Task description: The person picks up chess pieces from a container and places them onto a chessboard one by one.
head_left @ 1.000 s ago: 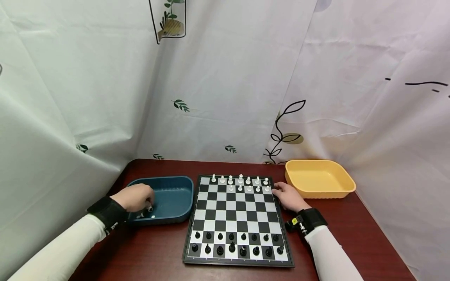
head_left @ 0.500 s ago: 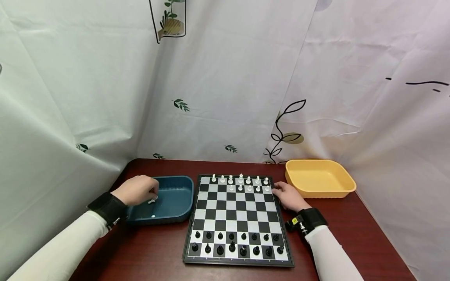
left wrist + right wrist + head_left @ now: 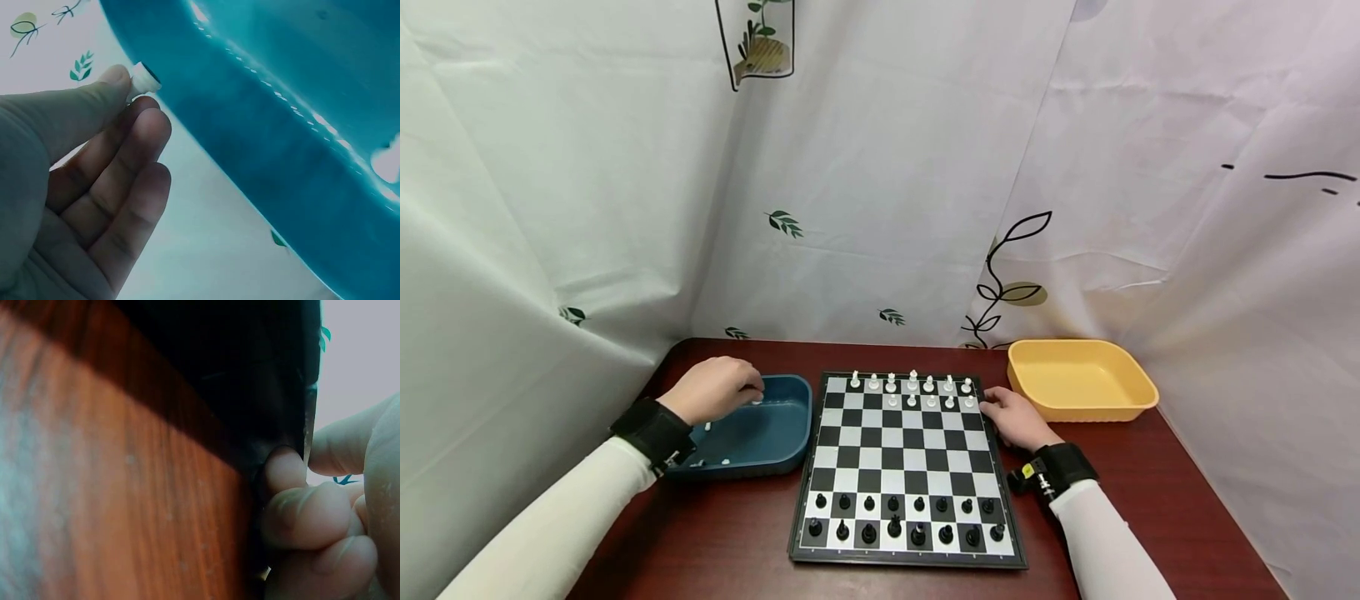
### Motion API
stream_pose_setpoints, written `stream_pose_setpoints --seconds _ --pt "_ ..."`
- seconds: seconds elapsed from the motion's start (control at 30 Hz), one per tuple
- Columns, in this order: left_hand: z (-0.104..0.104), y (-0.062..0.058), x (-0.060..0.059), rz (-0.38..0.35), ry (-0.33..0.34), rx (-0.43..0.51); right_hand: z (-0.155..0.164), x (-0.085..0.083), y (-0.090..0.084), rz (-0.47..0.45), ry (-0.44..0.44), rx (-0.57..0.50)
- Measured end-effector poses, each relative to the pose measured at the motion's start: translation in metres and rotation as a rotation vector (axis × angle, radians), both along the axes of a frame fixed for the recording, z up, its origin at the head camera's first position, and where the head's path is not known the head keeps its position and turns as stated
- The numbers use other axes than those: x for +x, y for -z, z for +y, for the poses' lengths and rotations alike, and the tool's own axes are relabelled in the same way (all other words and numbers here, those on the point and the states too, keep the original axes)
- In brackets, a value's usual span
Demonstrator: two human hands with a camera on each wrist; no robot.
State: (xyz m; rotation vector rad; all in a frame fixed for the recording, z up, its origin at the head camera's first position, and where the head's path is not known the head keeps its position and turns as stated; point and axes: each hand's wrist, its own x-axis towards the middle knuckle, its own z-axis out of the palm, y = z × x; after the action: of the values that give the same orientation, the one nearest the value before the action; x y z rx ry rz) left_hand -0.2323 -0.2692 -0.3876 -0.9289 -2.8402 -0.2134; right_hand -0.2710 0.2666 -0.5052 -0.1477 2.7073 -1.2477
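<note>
My left hand (image 3: 715, 390) is over the blue tray (image 3: 767, 433), pinching a small white chess piece (image 3: 145, 79) between thumb and forefinger. The piece's dark-bottomed base points away from the hand, and the fingers cover the rest of it. Another white piece (image 3: 387, 162) lies inside the tray. On the table is a checkered chessboard (image 3: 904, 460), with white pieces (image 3: 913, 382) along its far rows and black pieces (image 3: 894, 527) filling the two near rows. My right hand (image 3: 1017, 418) grips the board's right edge near the far corner, thumb on one side and fingers on the other.
A yellow tray (image 3: 1082, 383) stands at the back right, beyond my right hand. The dark red table (image 3: 730, 542) ends against pale printed cloth (image 3: 850, 208) at the back and sides. The blue tray sits close to the board's left edge.
My left hand has risen from low in the blue tray toward its far side, moving right, with the white chess piece in its fingers. The right hand stays on the board.
</note>
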Motion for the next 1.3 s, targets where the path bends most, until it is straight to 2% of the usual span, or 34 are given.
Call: stream_pose_setpoints --seconds 0.27,0.63,1.0,1.3 --pt "0.027 -0.003 -0.010 0.031 0.025 0.044 0.000 -0.001 0.001 -0.001 -0.001 0.004" --pt "0.076 -0.007 -0.026 0.005 0.052 0.076 0.000 0.000 -0.002 0.007 0.007 0.007" --pt "0.126 -0.002 -0.039 -0.027 0.095 0.129 -0.001 0.002 -0.002 0.005 0.000 0.003" --pt "0.154 0.008 -0.044 -0.074 0.106 0.158 -0.002 0.003 -0.004 0.005 0.002 0.007"
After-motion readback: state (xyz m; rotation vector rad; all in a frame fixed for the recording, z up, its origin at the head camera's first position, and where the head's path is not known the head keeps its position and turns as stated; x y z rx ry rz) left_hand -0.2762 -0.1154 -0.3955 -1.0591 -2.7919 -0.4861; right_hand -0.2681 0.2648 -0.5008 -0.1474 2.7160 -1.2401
